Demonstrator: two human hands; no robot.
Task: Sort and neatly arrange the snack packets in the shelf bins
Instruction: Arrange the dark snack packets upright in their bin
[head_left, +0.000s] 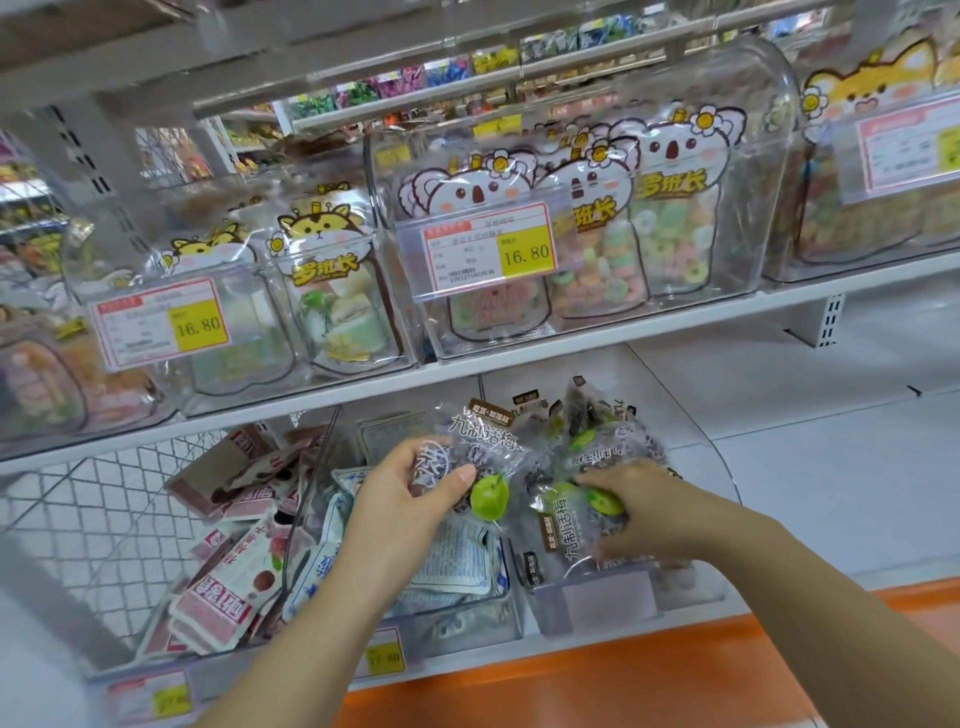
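Two plum packets in hand

Left hand (410, 499) pinches a plum packet (488, 447), thumb on its front, over the middle bin (467, 623), header pointing up and away. I think it goes to the right bin (597, 603), where its kind lies. Right hand (639, 512), grip curled, holds a second packet (563, 535) there, turned sideways, print running front to back, probably for straightening.

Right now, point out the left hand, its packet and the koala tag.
left hand (410, 486): head view, back of hand
packet (485, 441): head view, printed front
koala tag (524, 253): head view, yellow patch
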